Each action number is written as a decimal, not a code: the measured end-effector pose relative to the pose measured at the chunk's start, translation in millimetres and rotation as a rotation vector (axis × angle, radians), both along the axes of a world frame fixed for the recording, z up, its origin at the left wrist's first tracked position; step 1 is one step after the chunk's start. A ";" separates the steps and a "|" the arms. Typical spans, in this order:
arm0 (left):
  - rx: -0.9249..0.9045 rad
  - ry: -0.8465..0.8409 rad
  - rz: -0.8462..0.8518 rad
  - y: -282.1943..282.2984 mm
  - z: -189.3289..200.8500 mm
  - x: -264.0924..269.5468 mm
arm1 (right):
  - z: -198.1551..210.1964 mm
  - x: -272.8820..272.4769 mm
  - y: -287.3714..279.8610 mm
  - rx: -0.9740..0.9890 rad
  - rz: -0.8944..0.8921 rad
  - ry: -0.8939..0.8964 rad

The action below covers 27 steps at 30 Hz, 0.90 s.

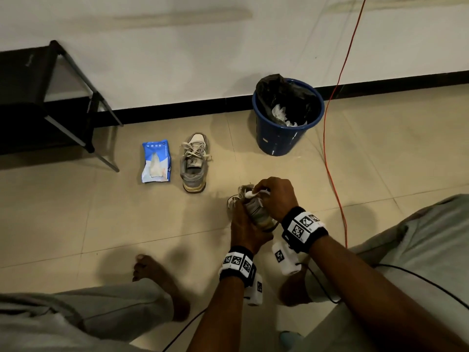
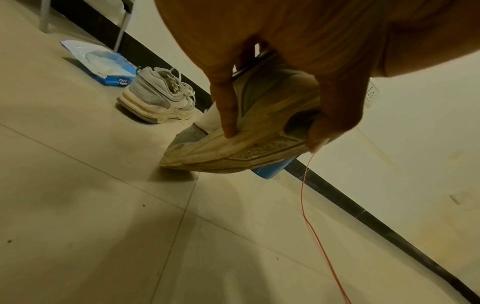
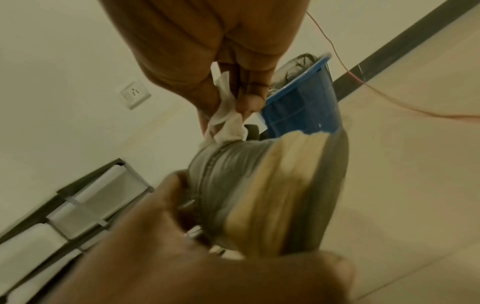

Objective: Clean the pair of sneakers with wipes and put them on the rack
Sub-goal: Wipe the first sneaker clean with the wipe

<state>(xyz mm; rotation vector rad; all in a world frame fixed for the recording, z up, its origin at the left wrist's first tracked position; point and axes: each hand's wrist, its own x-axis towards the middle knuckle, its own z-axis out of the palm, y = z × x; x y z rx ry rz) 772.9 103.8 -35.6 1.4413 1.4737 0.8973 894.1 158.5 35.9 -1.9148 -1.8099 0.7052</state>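
Between the person's knees, above the floor (image 1: 127,224), the left hand (image 1: 245,231) grips one sneaker (image 2: 249,131) by its heel and sole, fingers curled round it, toe tipped down. The right hand (image 1: 276,196) pinches a crumpled white wipe (image 3: 226,121) against the shoe's upper rim. To do this step well, I would keep the heel grip firm, rub in short strokes, and turn the shoe so the grubby cream sole edge gets attention too. The other sneaker (image 1: 194,163) stands on the floor just beside a blue pack of wipes (image 1: 156,161), opened, with a white sheet showing. A blue bin (image 1: 286,118) lined with a black bag holds crumpled white wipes. The black rack (image 1: 38,97) stands well apart at the left wall.
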 end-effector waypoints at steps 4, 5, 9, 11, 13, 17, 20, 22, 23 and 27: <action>0.053 0.052 -0.043 -1.8 -0.9 -0.2 | -6.0 26.3 4.9 -0.073 -0.120 0.010; 0.049 0.052 -0.038 -0.4 -1.2 -0.6 | -5.9 24.4 1.9 -0.047 -0.118 0.028; -0.010 0.052 0.033 10.6 0.2 -7.7 | -3.9 8.3 -10.5 0.017 -0.066 0.070; -0.037 0.121 0.037 15.6 1.4 -8.7 | -11.0 16.8 -3.9 0.027 -0.135 0.063; -0.068 0.164 0.042 17.6 1.4 -11.7 | -12.7 17.7 -1.1 0.036 -0.188 0.079; -0.123 0.126 0.081 23.3 -1.4 -23.0 | -1.8 -17.1 -21.4 0.056 -0.043 0.191; -0.112 0.142 0.044 25.9 3.8 -22.0 | -6.1 -6.8 -12.1 0.080 -0.132 0.145; -0.089 0.167 0.047 24.9 4.3 -24.0 | -4.5 5.8 -2.3 0.039 -0.175 0.132; -0.092 0.174 0.052 23.5 5.5 -27.4 | -4.2 5.0 -4.7 0.037 -0.155 0.151; -0.143 0.129 0.081 29.3 6.9 -36.7 | 2.2 -17.0 -27.7 0.079 -0.032 0.222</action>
